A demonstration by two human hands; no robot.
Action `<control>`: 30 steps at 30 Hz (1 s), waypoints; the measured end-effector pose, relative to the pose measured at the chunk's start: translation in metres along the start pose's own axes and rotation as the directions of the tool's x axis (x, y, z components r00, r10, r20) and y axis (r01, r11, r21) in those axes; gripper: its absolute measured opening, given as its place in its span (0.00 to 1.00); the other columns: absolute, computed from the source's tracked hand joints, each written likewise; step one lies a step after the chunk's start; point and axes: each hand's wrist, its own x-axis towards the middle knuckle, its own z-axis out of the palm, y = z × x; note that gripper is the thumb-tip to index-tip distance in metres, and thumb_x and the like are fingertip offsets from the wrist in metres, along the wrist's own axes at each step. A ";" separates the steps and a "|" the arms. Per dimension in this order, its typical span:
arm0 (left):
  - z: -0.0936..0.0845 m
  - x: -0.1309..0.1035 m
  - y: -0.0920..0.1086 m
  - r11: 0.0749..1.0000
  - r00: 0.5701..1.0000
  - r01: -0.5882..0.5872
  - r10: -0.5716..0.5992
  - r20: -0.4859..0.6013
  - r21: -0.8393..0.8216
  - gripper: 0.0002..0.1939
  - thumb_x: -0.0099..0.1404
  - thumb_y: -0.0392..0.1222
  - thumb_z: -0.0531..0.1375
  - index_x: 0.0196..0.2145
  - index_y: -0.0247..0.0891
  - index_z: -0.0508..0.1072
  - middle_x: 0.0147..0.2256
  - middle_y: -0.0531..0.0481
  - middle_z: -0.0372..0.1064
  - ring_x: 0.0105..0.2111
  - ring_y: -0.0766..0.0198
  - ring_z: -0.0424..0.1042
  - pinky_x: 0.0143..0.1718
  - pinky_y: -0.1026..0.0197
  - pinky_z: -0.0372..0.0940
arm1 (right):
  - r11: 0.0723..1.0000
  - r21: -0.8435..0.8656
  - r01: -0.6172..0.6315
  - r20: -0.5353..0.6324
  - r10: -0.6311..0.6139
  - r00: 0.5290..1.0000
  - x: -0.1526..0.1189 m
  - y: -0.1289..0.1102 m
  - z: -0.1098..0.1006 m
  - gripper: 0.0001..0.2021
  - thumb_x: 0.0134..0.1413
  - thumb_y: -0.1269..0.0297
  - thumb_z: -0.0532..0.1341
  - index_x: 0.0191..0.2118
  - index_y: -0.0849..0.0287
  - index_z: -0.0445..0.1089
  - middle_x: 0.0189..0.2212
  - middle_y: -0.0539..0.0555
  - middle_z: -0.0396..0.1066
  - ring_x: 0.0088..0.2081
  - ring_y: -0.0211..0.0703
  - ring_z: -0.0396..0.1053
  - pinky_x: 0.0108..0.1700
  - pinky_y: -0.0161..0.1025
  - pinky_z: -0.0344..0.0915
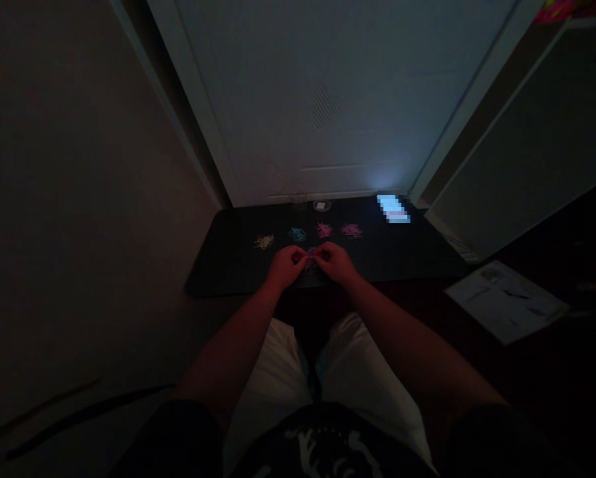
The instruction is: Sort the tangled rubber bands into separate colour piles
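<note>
My left hand [284, 267] and my right hand [336, 262] meet at the front middle of a dark board [232, 265], fingertips pinched close together. Between and below them lies a small pile of thin purplish and mixed-colour strands [309, 267], partly covered by my fingers. Whatever the fingertips hold is too small and dim to make out. Just beyond my hands are separate little piles of thin pieces: a pale yellow pile [264, 241], a blue pile [298, 234], a pink pile [323, 230] and a darker pink pile [351, 230].
At the board's back edge stand a clear tub [299, 202] and a round lid-like piece [321, 206] with a white patch. A glowing, blurred-out screen [393, 208] is at the back right. Behind rises a white panel [327, 139]; a pale sheet [507, 302] lies lower right.
</note>
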 end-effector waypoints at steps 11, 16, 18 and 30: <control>0.000 -0.001 0.003 1.000 1.000 0.026 -0.026 0.013 0.003 0.07 0.57 0.42 0.60 0.32 0.36 0.73 0.29 0.51 0.72 0.28 0.67 0.67 0.31 0.64 0.62 | 0.999 -0.021 0.025 -0.004 -0.025 1.000 0.001 0.003 0.001 0.02 0.47 0.69 0.60 0.27 0.60 0.69 0.26 0.51 0.68 0.29 0.38 0.64 0.33 0.35 0.60; -0.001 -0.002 0.003 1.000 1.000 0.007 -0.007 0.016 0.006 0.08 0.58 0.43 0.59 0.31 0.36 0.74 0.29 0.50 0.72 0.28 0.67 0.67 0.32 0.64 0.62 | 0.999 -0.030 0.013 0.001 -0.013 1.000 0.001 0.003 0.001 0.02 0.46 0.69 0.61 0.26 0.60 0.70 0.26 0.51 0.68 0.29 0.37 0.64 0.33 0.35 0.60; -0.001 -0.002 0.003 1.000 1.000 0.010 -0.010 0.009 0.005 0.08 0.58 0.43 0.59 0.31 0.36 0.74 0.28 0.50 0.71 0.28 0.67 0.67 0.33 0.64 0.63 | 1.000 -0.030 -0.002 0.007 0.002 1.000 0.001 0.002 0.001 0.02 0.46 0.69 0.61 0.26 0.60 0.70 0.26 0.50 0.68 0.29 0.37 0.64 0.33 0.35 0.60; 0.000 -0.001 0.001 1.000 1.000 0.022 -0.022 0.022 0.010 0.08 0.58 0.43 0.59 0.31 0.36 0.74 0.29 0.50 0.71 0.29 0.66 0.67 0.33 0.64 0.62 | 0.998 -0.060 0.012 0.020 -0.011 1.000 0.001 0.000 -0.003 0.03 0.47 0.68 0.62 0.25 0.59 0.71 0.25 0.50 0.67 0.29 0.37 0.64 0.32 0.35 0.59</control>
